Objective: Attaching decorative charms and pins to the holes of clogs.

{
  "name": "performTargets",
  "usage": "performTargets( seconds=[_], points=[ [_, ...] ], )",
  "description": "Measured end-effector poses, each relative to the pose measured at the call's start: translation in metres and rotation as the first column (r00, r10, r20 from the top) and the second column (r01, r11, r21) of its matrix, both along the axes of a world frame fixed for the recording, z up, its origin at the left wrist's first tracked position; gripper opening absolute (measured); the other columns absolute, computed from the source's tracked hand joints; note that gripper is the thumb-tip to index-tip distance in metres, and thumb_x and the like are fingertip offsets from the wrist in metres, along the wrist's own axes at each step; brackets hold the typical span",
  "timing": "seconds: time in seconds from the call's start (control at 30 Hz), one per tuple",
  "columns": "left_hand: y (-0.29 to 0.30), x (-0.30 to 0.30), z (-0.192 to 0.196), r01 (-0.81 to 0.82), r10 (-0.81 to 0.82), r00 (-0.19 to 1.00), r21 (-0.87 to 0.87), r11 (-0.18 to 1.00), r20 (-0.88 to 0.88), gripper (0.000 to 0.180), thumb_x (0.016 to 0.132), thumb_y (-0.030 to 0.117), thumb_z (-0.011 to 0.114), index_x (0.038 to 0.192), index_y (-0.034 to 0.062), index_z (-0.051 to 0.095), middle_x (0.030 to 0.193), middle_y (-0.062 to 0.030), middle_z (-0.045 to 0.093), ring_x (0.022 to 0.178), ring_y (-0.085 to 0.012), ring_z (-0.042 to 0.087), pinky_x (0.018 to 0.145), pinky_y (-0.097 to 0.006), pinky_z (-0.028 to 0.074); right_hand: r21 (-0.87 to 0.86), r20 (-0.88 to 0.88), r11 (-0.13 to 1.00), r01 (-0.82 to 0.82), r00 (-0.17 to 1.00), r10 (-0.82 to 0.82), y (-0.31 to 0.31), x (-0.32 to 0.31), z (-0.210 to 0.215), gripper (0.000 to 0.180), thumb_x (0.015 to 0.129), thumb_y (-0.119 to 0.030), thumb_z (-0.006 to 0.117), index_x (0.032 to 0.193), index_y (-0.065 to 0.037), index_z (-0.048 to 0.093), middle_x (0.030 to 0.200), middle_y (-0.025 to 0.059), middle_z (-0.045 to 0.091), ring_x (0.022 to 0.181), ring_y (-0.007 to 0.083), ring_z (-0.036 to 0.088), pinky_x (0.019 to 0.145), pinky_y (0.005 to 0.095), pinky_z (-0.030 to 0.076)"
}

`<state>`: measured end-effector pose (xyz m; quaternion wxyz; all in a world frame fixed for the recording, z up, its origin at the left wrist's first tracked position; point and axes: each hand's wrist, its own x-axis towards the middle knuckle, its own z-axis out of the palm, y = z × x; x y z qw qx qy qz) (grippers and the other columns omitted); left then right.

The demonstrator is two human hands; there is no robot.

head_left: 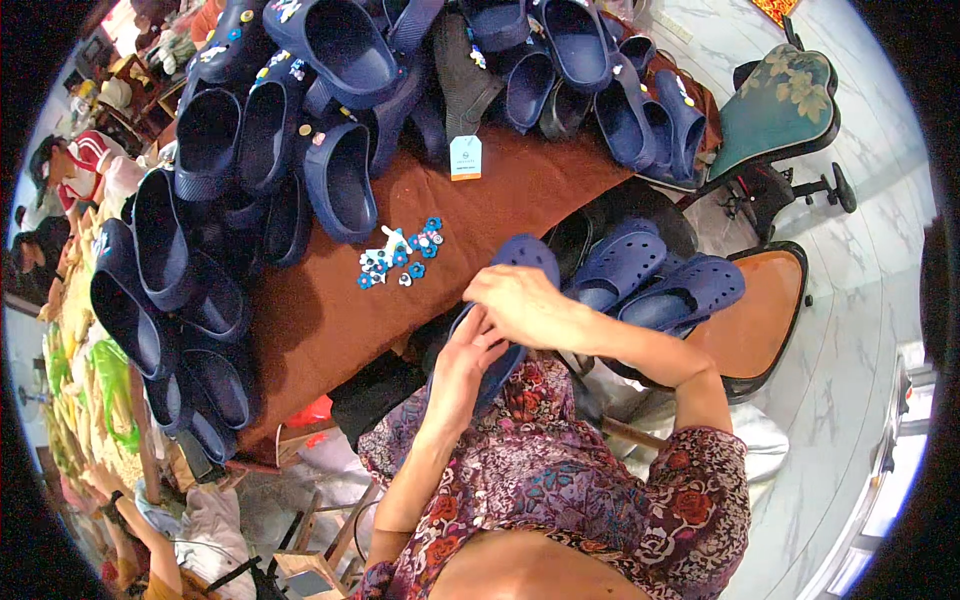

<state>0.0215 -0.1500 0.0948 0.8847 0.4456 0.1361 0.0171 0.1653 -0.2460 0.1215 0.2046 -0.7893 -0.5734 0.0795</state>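
Note:
A navy blue clog (526, 256) lies over my lap at the table's near edge, its perforated toe pointing away from me. My left hand (460, 368) grips its side, fingers curled over the upper. Bent across the clog's top, my right hand (522, 306) has its fingertips pinched together close to my left fingers. Whatever is in that pinch is hidden. Just beyond my hands, a small cluster of blue and white shoe charms (400, 252) lies on the brown cloth (330, 310). Two more blue clogs (622, 262) sit side by side to the right of my hands.
Many navy clogs (345, 180), some with charms, are heaped along the table's left and far sides. A white hang tag (466, 157) hangs from a dark sock-like item. At right stand a green-backed chair (775, 105) and an orange-brown seat (760, 320). Other people work at left.

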Motion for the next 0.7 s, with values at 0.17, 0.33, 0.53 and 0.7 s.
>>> performTargets(
  seconds=[0.17, 0.33, 0.53, 0.7],
  points=[
    [0.009, -0.015, 0.018, -0.024, 0.013, 0.997, 0.133, 0.991, 0.081, 0.056, 0.096, 0.025, 0.056, 0.142, -0.0047, 0.042, 0.132, -0.0209, 0.058, 0.113, -0.0252, 0.063, 0.101, -0.038, 0.048, -0.151, 0.231, 0.934, 0.324, 0.930, -0.285, -0.033, 0.060, -0.002, 0.027, 0.075, -0.001, 0.057, 0.098, -0.006, 0.070, 0.095, 0.0177, 0.067, 0.095, 0.0359, 0.065, 0.080, 0.0476, 0.053],
    [0.016, -0.020, 0.010, -0.132, 0.125, 0.989, 0.086, 0.987, 0.081, 0.044, 0.098, 0.018, 0.055, 0.135, -0.0037, 0.050, 0.127, -0.0182, 0.061, 0.109, -0.0212, 0.064, 0.097, -0.036, 0.051, -0.066, 0.384, 0.827, 0.559, 0.779, -0.496, -0.090, 0.156, -0.054, 0.018, 0.075, -0.003, 0.058, 0.089, -0.007, 0.069, 0.094, 0.0220, 0.063, 0.089, 0.0407, 0.066, 0.076, 0.0494, 0.054],
    [0.020, -0.028, -0.021, -0.194, 0.202, 0.979, 0.153, 0.969, -0.033, 0.038, 0.098, 0.015, 0.056, 0.132, -0.0019, 0.053, 0.122, -0.0150, 0.064, 0.105, -0.0181, 0.064, 0.095, -0.034, 0.051, -0.044, 0.378, 0.675, 0.737, 0.638, -0.671, -0.149, 0.224, -0.101, 0.024, 0.078, -0.001, 0.057, 0.096, -0.012, 0.069, 0.097, 0.0184, 0.064, 0.096, 0.0366, 0.065, 0.080, 0.0474, 0.053],
    [0.025, -0.035, -0.033, -0.177, 0.190, 0.980, 0.177, 0.968, -0.060, 0.035, 0.098, 0.009, 0.052, 0.132, 0.0013, 0.055, 0.124, -0.0125, 0.063, 0.107, -0.0155, 0.062, 0.095, -0.030, 0.048, 0.179, 0.349, 0.676, 0.715, 0.596, -0.723, -0.151, 0.235, -0.133, 0.018, 0.083, -0.002, 0.055, 0.098, -0.007, 0.063, 0.094, 0.0171, 0.063, 0.091, 0.0382, 0.063, 0.080, 0.0477, 0.052]
  ],
)
